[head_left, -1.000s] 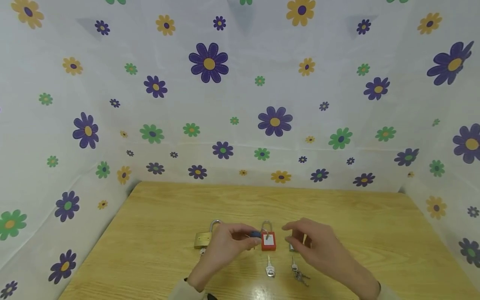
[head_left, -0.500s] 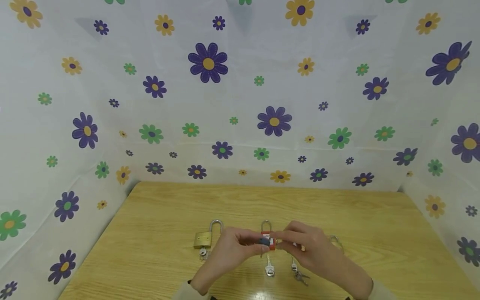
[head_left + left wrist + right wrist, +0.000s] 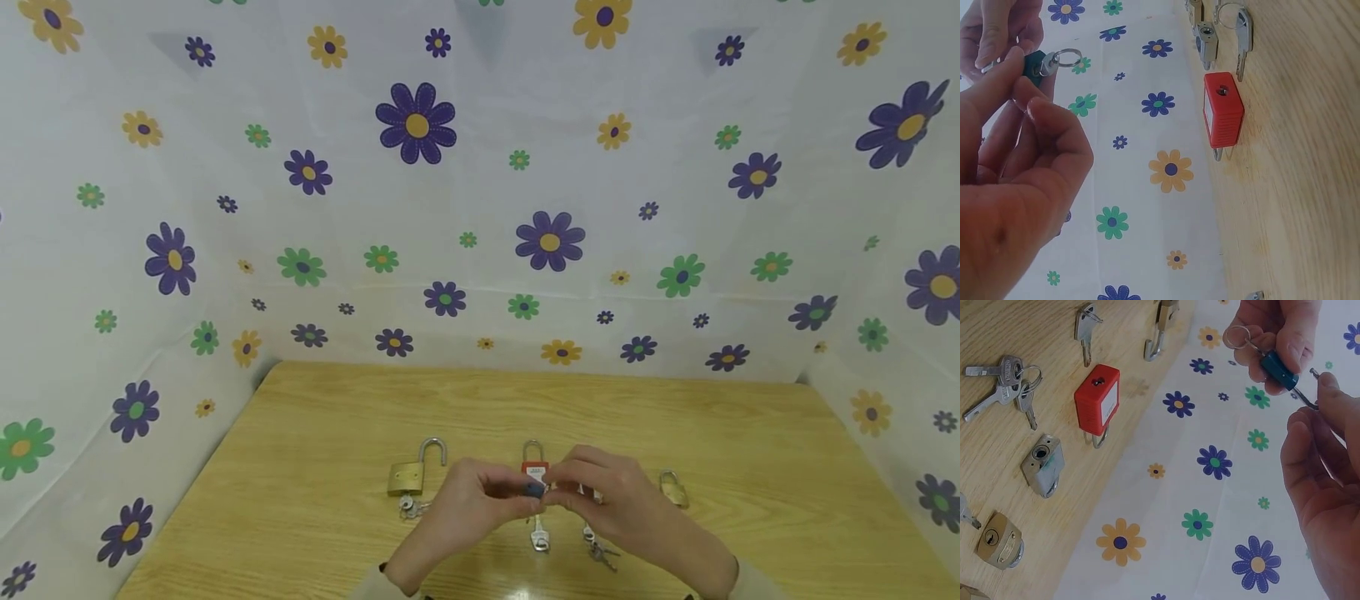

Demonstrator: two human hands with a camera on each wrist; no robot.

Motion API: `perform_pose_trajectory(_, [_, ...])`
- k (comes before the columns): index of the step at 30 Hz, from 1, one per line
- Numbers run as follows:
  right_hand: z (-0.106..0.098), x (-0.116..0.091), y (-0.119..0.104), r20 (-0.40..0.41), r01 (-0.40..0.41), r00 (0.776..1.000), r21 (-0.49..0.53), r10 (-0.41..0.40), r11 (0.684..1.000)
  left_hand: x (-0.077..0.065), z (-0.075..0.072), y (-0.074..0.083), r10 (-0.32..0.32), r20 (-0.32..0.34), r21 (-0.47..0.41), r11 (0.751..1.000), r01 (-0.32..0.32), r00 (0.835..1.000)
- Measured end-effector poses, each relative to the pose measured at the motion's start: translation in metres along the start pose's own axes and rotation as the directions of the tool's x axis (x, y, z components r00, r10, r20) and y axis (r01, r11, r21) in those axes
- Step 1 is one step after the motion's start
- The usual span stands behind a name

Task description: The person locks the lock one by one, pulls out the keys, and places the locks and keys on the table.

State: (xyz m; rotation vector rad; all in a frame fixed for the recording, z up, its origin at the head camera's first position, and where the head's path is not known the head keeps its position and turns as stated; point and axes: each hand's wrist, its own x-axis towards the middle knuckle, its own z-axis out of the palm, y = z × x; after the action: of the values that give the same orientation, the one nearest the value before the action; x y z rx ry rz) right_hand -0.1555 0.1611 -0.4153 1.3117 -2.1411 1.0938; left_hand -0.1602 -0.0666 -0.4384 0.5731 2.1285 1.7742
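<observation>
My left hand [image 3: 480,500] holds a small blue-green padlock [image 3: 1279,370] between thumb and fingers, raised in front of the red padlock [image 3: 534,470]. A key [image 3: 1049,64] sits in its bottom, with a split ring [image 3: 1069,58] hanging from it. Thumb and fingertips of my right hand [image 3: 1329,444] pinch the thin metal shackle [image 3: 1302,400] at the other end. The shackle's free tip shows outside the padlock body. In the head view both hands meet fingertip to fingertip, and my right hand [image 3: 615,492] covers most of a grey padlock [image 3: 1044,465].
On the wooden table [image 3: 337,408], a large brass padlock [image 3: 406,478] with raised shackle and keys [image 3: 408,506] lies left. A smaller brass padlock [image 3: 674,492] lies right. A single key [image 3: 539,537] and a key bunch [image 3: 600,553] lie nearer. Flowered cloth [image 3: 480,183] hangs behind.
My right hand has moved left and my left hand slightly right, bringing them together. The right fingers, apart from the blue-green padlock a second ago, now pinch its shackle.
</observation>
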Motion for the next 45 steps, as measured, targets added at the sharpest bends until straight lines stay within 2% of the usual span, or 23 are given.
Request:
perform_pose_trajectory(7, [0.002, 0.0, 0.001, -0.021, 0.002, 1.0, -0.027, -0.003, 1.0, 0.0, 0.003, -0.001, 0.048, 0.024, 0.037, 0.998, -0.049, 0.999])
perform_pose_trajectory(12, [0.003, -0.002, 0.002, -0.034, -0.004, 0.999, -0.036, 0.003, 0.999, 0.0, 0.004, -0.003, 0.04, 0.02, 0.03, 0.999, -0.04, 0.999])
perform_pose_trajectory(16, [0.003, -0.003, 0.0, -0.036, -0.073, 0.997, -0.051, 0.071, 0.996, 0.0, 0.005, -0.005, 0.025, 0.013, 0.038, 0.999, -0.026, 1.0])
perform_pose_trajectory(21, [0.004, -0.003, -0.004, -0.032, -0.177, 0.984, -0.045, 0.176, 0.983, -0.001, 0.008, -0.005, 0.033, -0.003, 0.117, 0.993, -0.032, 0.999])
perform_pose_trajectory(26, [0.005, -0.003, -0.002, -0.038, -0.162, 0.986, -0.041, 0.161, 0.986, -0.001, 0.011, -0.006, 0.055, -0.019, 0.128, 0.99, -0.053, 0.998])
perform_pose_trajectory(31, [0.005, -0.003, 0.0, -0.052, -0.117, 0.992, -0.041, 0.115, 0.992, -0.002, 0.013, -0.004, 0.031, -0.032, 0.077, 0.997, -0.028, 0.999])
perform_pose_trajectory(34, [0.005, -0.003, 0.001, -0.057, -0.101, 0.993, -0.039, 0.099, 0.994, -0.001, 0.013, -0.003, 0.015, -0.046, 0.076, 0.997, -0.012, 0.999])
perform_pose_trajectory(41, [0.007, -0.005, 0.0, -0.036, -0.135, 0.99, 0.003, 0.135, 0.991, -0.001, 0.014, -0.004, 0.008, -0.064, 0.103, 0.995, -0.001, 0.998])
perform_pose_trajectory(45, [0.01, -0.006, 0.0, -0.026, -0.151, 0.988, 0.025, 0.151, 0.988, -0.001, 0.014, -0.006, 0.025, -0.07, 0.103, 0.995, -0.018, 0.997])
